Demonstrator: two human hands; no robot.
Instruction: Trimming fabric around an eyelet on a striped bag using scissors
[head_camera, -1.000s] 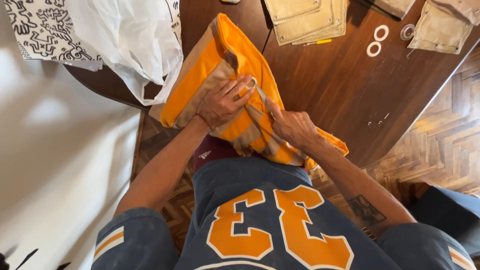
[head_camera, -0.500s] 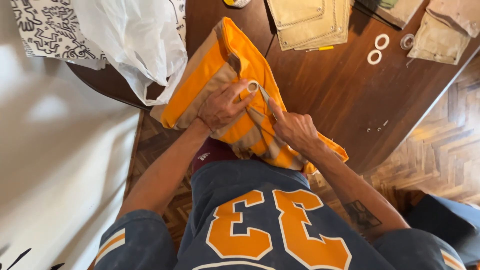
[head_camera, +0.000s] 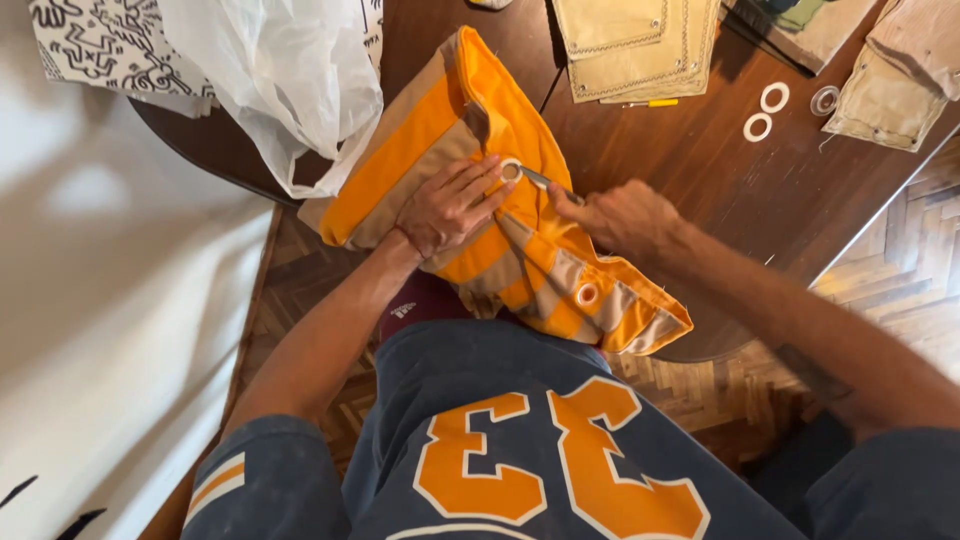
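Orange-and-tan striped fabric (head_camera: 480, 190) lies on wooden surface (head_camera: 700, 190); left hand (head_camera: 450, 205) presses it flat, open; right hand (head_camera: 620, 215) grips metal tool (head_camera: 535, 178). One grommet (head_camera: 586, 295) set at five o'clock; white rings (head_camera: 765, 112) unused at one o'clock.

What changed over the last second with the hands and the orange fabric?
The right hand lifted off the orange striped fabric and moved up and to the right, now holding a slim metal tool against the ring. The left hand stayed pressed flat on the fabric; the table items did not move.
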